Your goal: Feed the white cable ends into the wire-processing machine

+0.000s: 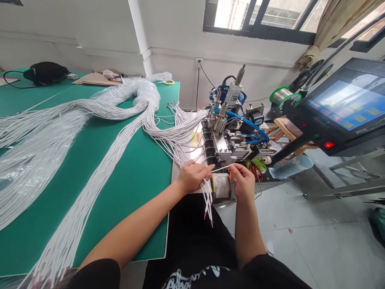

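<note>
left hand (194, 176): grip curled over a few white cables (207, 194), their red-tipped ends dangling below the palm.

right hand (243, 180): grip pinched, thumb to forefinger, on the end of one white cable (221, 169); this spans the space between both hands, at the near end of the machine (221, 148).

yellow label (197, 139): red arrow, on the pale metal plate (188, 149) left of the machine.

paper label (222, 188): white, dark marks too small to read, beside the hands.

screen (350, 102): glossy, blue, yellowish buttons, lettering illegible; red lamp (329, 145) lit below.

machine: silvery metal blocks, blue hoses (252, 125).

bench (144, 172): smooth green top; long cable bundles (114, 148), slim and smooth; crinkled clear plastic (149, 96).

spool (284, 97): green-rimmed, wound with silvery wire.
</note>
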A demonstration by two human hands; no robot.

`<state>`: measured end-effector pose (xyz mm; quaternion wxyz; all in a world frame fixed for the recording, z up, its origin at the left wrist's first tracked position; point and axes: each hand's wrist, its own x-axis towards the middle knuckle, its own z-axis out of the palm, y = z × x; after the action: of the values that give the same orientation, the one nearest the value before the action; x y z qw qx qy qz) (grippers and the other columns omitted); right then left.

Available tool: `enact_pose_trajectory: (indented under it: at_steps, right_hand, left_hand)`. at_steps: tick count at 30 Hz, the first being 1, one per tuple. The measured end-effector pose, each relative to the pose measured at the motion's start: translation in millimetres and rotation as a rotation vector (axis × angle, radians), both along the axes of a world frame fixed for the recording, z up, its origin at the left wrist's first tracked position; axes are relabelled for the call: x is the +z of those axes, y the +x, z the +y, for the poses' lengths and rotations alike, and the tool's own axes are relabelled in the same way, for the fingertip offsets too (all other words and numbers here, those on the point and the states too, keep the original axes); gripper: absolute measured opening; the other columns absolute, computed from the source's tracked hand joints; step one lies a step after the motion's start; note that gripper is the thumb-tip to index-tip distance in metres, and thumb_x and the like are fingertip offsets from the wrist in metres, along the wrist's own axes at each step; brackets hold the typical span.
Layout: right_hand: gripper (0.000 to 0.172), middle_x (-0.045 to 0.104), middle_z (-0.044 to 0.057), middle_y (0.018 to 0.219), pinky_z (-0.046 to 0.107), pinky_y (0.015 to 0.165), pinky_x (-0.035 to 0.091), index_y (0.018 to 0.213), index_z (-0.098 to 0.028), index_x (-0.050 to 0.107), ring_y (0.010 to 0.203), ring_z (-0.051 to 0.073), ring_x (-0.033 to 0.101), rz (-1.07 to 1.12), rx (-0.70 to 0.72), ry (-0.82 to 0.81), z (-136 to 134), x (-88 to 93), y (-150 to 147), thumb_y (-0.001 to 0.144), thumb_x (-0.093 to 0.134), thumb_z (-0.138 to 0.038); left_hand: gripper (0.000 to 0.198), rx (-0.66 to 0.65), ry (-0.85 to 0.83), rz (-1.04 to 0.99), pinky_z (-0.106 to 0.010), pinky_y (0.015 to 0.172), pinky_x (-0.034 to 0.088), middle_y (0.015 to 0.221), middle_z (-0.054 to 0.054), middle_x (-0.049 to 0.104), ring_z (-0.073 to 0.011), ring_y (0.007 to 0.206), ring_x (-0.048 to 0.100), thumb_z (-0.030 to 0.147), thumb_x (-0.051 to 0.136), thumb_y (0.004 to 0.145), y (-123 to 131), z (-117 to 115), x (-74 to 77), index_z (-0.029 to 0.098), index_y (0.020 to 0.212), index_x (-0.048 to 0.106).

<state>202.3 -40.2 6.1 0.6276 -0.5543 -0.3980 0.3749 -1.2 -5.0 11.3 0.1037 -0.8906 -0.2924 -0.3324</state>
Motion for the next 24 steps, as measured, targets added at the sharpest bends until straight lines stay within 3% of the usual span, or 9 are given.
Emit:
enact_pose_trajectory:
  at_steps: [6,12,17,20,24]
  right_hand:
    - [0.034,0.064,0.003,0.071,0.024,0.043,0.025,0.091,-0.018,0.070,0.047,0.007,0.034,0.044,-0.006,-0.009,3.1,2.3,-5.0,0.074,0.070,-0.047]
    - [0.032,0.064,0.004,0.069,0.024,0.044,0.027,0.086,-0.017,0.072,0.046,0.007,0.035,0.037,0.152,-0.073,2.5,2.6,9.4,0.073,0.071,-0.046]
    - [0.031,0.067,0.006,0.074,0.026,0.054,0.041,0.084,-0.016,0.070,0.061,0.015,0.054,-0.243,0.192,-0.130,6.6,1.5,21.5,0.073,0.068,-0.045]
    - [0.030,0.066,0.005,0.073,0.027,0.058,0.041,0.082,-0.015,0.069,0.061,0.015,0.053,-0.486,0.154,-0.150,10.4,-1.7,24.0,0.075,0.064,-0.044]
    - [0.027,0.061,0.001,0.068,0.026,0.059,0.038,0.076,-0.017,0.064,0.061,0.014,0.050,-0.552,0.170,-0.127,18.4,-10.9,25.9,0.079,0.060,-0.043]
  left_hand:
    - [0.026,-0.020,0.005,0.088,-0.030,0.069,0.037,0.075,-0.002,0.067,-0.0141,0.069,0.062,0.025,0.039,0.098,5.1,2.3,-2.5,0.017,0.104,0.063]
    - [0.032,0.015,-0.025,0.186,-0.033,0.078,0.037,0.080,-0.004,0.066,-0.0157,0.073,0.061,0.008,0.040,0.088,4.8,5.1,-5.9,0.018,0.110,0.061]
    - [0.043,0.032,-0.059,0.174,-0.035,0.082,0.035,0.081,-0.004,0.066,-0.0165,0.074,0.060,0.003,0.043,0.080,3.9,5.0,-6.3,0.021,0.115,0.059]
    - [0.042,0.053,-0.080,0.172,-0.037,0.084,0.034,0.080,-0.003,0.065,-0.0171,0.074,0.059,0.004,0.045,0.076,4.0,4.6,-5.8,0.022,0.111,0.061]
    - [0.041,0.090,-0.119,0.160,-0.039,0.086,0.032,0.082,-0.003,0.066,-0.0188,0.077,0.059,0.006,0.048,0.074,4.5,3.8,-5.4,0.021,0.109,0.062]
